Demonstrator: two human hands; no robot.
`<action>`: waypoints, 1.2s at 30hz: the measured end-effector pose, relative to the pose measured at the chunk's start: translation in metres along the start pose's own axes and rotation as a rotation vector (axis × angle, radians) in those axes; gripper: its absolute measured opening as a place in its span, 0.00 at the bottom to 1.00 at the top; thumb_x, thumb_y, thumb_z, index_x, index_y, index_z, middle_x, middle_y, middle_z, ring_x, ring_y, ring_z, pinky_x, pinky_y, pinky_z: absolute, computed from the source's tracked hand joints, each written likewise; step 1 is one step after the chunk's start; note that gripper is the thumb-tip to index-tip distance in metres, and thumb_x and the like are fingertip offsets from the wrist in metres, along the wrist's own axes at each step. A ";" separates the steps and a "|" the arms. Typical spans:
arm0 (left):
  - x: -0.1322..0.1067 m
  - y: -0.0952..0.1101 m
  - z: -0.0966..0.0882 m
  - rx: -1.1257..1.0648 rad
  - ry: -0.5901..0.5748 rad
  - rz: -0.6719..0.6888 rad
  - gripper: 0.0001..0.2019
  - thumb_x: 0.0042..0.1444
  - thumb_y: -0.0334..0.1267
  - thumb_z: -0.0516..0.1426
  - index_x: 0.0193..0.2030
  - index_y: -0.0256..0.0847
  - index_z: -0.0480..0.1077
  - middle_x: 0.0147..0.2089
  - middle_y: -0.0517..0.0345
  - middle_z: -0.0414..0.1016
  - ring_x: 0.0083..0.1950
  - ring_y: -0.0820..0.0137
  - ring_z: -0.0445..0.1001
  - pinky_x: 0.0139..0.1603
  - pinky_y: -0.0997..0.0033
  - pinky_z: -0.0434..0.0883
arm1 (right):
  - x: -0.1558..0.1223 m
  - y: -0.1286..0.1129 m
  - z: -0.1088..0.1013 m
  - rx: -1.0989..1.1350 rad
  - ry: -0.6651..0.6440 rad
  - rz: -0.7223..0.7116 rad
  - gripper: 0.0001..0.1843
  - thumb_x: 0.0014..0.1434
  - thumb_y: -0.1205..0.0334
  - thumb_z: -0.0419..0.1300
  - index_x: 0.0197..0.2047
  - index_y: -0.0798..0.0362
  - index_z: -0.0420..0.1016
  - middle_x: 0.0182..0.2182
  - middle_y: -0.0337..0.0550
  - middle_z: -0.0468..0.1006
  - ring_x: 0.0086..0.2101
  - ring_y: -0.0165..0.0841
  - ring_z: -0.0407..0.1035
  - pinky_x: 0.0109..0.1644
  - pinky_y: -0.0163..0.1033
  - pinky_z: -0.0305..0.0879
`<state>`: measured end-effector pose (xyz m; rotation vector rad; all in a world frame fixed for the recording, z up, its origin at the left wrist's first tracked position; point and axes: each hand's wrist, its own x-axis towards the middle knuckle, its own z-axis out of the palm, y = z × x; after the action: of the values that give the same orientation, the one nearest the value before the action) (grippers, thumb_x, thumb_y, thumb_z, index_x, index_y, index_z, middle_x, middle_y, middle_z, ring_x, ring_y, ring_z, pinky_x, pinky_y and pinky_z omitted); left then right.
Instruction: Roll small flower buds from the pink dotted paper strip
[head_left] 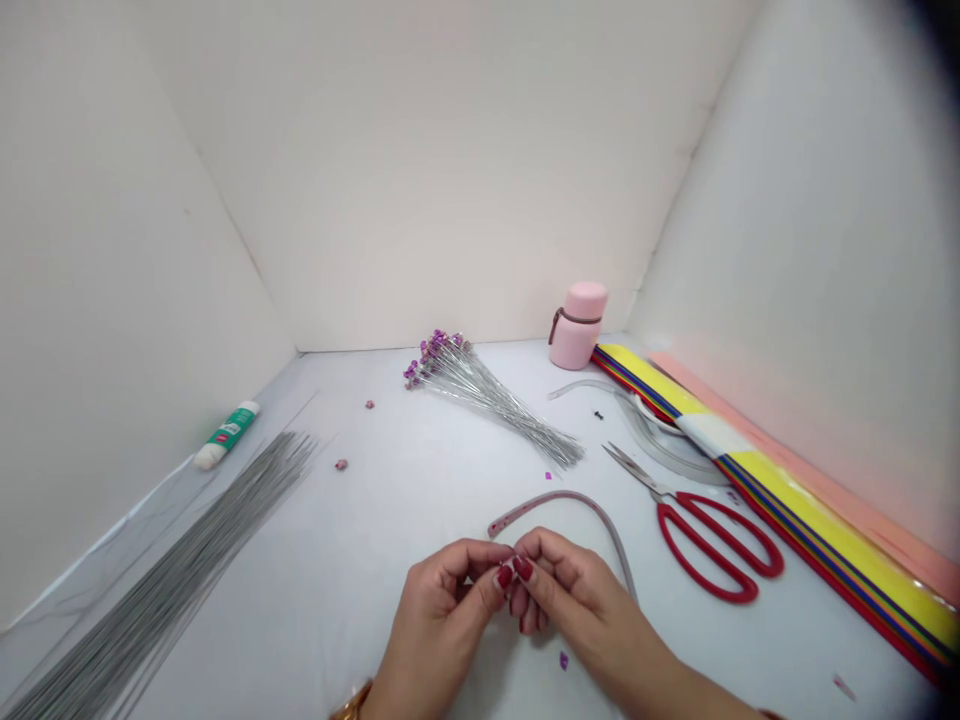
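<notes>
Left hand point(442, 605) and right hand point(574, 597) meet at near centre, both pinched closed on a small piece point(513, 561).
Thumbs press against curled fingers; the piece sits between the fingertips, mostly covered, its form impossible to tell. A curved strip point(562, 494) lies on the table point(337, 560) just beyond, one end passing behind the right hand. Red-handled scissors point(660, 491) rest to the right, blades slightly apart and pointing far left. A bundle of silver stems point(510, 400) with purple heads lies at far centre; a pink bottle point(576, 342) stands upright to its right. Grey wires point(169, 572) occupy the left side.
</notes>
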<state>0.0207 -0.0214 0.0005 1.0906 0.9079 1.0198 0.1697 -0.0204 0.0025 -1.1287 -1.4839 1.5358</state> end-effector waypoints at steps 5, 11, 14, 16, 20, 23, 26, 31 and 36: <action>0.000 -0.004 -0.006 0.167 0.066 0.082 0.06 0.53 0.35 0.55 0.34 0.36 0.72 0.30 0.54 0.74 0.32 0.68 0.72 0.35 0.69 0.69 | 0.000 0.002 0.000 0.034 -0.003 0.016 0.12 0.58 0.54 0.51 0.32 0.54 0.64 0.21 0.37 0.69 0.23 0.27 0.64 0.27 0.32 0.60; 0.001 0.008 -0.011 0.502 -0.012 0.310 0.07 0.54 0.31 0.54 0.37 0.38 0.73 0.34 0.52 0.74 0.35 0.69 0.73 0.36 0.73 0.69 | 0.004 -0.003 0.001 0.313 -0.017 0.166 0.14 0.55 0.53 0.54 0.29 0.57 0.64 0.19 0.35 0.69 0.17 0.22 0.61 0.20 0.27 0.53; 0.000 0.007 -0.012 0.591 -0.009 0.432 0.07 0.54 0.27 0.54 0.37 0.38 0.72 0.33 0.53 0.75 0.35 0.71 0.73 0.36 0.75 0.69 | 0.004 -0.005 0.001 0.309 -0.012 0.163 0.14 0.55 0.53 0.55 0.29 0.57 0.64 0.18 0.35 0.69 0.16 0.22 0.61 0.19 0.27 0.52; 0.000 0.004 -0.013 0.604 0.013 0.491 0.08 0.53 0.26 0.54 0.36 0.37 0.72 0.32 0.54 0.75 0.34 0.72 0.72 0.35 0.76 0.69 | 0.004 -0.004 0.001 0.247 -0.008 0.136 0.14 0.56 0.54 0.54 0.30 0.57 0.65 0.19 0.36 0.70 0.18 0.22 0.62 0.21 0.27 0.55; 0.001 0.001 -0.013 0.610 0.043 0.498 0.07 0.53 0.25 0.54 0.35 0.37 0.71 0.33 0.54 0.74 0.34 0.72 0.72 0.35 0.76 0.69 | 0.001 0.001 0.000 0.017 0.053 0.058 0.13 0.58 0.55 0.50 0.33 0.56 0.68 0.22 0.38 0.71 0.22 0.26 0.64 0.26 0.31 0.60; 0.001 0.001 -0.013 0.599 0.053 0.494 0.07 0.53 0.26 0.54 0.36 0.38 0.71 0.32 0.55 0.74 0.34 0.73 0.72 0.34 0.76 0.69 | -0.002 0.004 -0.002 -0.156 0.094 -0.049 0.12 0.59 0.57 0.50 0.38 0.55 0.70 0.23 0.39 0.71 0.24 0.28 0.66 0.29 0.32 0.63; 0.001 0.002 -0.013 0.594 0.053 0.488 0.06 0.53 0.26 0.54 0.35 0.38 0.71 0.33 0.55 0.74 0.34 0.72 0.72 0.34 0.76 0.70 | -0.003 0.003 -0.003 -0.259 0.092 -0.127 0.12 0.59 0.60 0.50 0.40 0.55 0.71 0.23 0.40 0.72 0.25 0.29 0.67 0.30 0.32 0.64; -0.001 0.001 -0.013 0.624 0.054 0.535 0.07 0.53 0.25 0.53 0.36 0.37 0.70 0.32 0.55 0.74 0.34 0.73 0.73 0.34 0.77 0.70 | -0.003 -0.001 -0.001 -0.364 0.092 -0.194 0.12 0.59 0.63 0.49 0.38 0.54 0.73 0.22 0.39 0.73 0.24 0.28 0.68 0.29 0.30 0.64; -0.004 0.000 -0.014 0.757 0.060 0.645 0.08 0.51 0.23 0.53 0.36 0.36 0.69 0.33 0.54 0.74 0.34 0.73 0.73 0.35 0.78 0.70 | -0.004 -0.001 0.000 -0.410 0.101 -0.233 0.12 0.59 0.64 0.49 0.38 0.54 0.73 0.21 0.38 0.73 0.23 0.28 0.68 0.29 0.29 0.65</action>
<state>0.0068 -0.0212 -0.0025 2.0906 1.0475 1.2609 0.1713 -0.0239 0.0041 -1.1891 -1.8384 1.0292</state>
